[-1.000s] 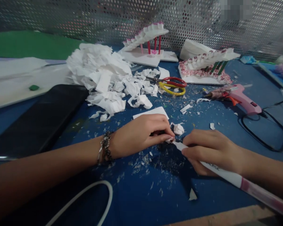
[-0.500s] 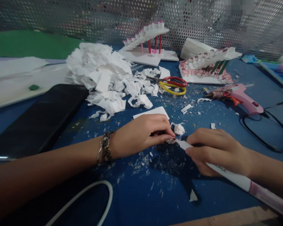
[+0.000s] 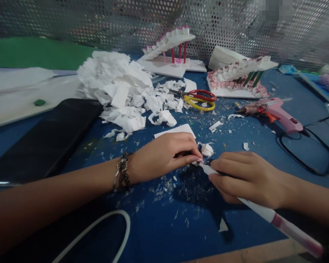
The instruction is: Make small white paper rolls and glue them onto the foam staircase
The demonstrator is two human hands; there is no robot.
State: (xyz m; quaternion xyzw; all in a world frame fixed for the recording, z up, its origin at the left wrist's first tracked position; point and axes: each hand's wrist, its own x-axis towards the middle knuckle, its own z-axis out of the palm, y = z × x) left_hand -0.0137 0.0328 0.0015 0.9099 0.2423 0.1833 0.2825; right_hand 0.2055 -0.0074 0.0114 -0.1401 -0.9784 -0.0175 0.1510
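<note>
My left hand, with a chain bracelet at the wrist, pinches a small whitish paper piece, mostly hidden by the fingertips. In my right hand is a white and pink marker, slanting with its tip against that piece. Just beyond the fingertips lies a crumpled scrap of white paper. A flat white card rests behind my left hand.
Behind lie a heap of torn white paper, scissors, two white stair models, a pink and a dark red one, and a corded pink glue gun. At left is a black phone-like slab; a white cable loops in front.
My right hand and the marker have shifted a little left, the marker's tip now closer in at the left fingertips. My left hand has hardly moved.
</note>
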